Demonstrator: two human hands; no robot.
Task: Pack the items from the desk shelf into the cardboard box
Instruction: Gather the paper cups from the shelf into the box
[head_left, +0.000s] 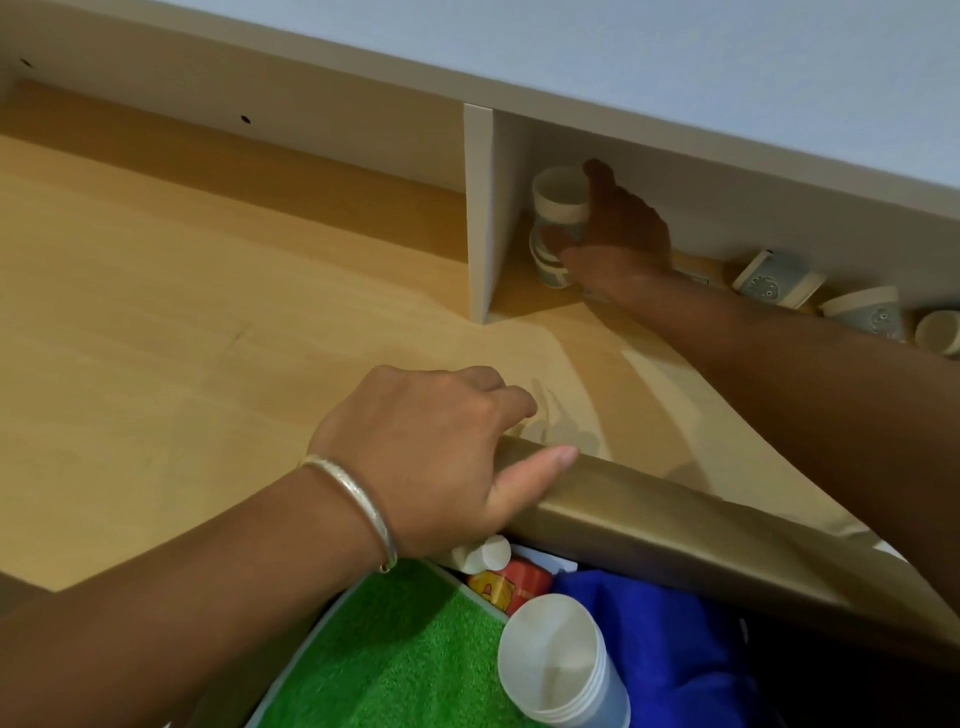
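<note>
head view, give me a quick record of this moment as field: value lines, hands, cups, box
right hand: right hand reaches into the shelf compartment, fingers round the cup stack
left hand: left hand holds the cardboard box flap
loose cups: three paper cups lie tipped on the shelf beside the right forearm
box contents: white cup stack, green turf mat, blue cloth, small white bottle, red packet
surface: wooden desk
wrist: silver bangle on the left
</note>
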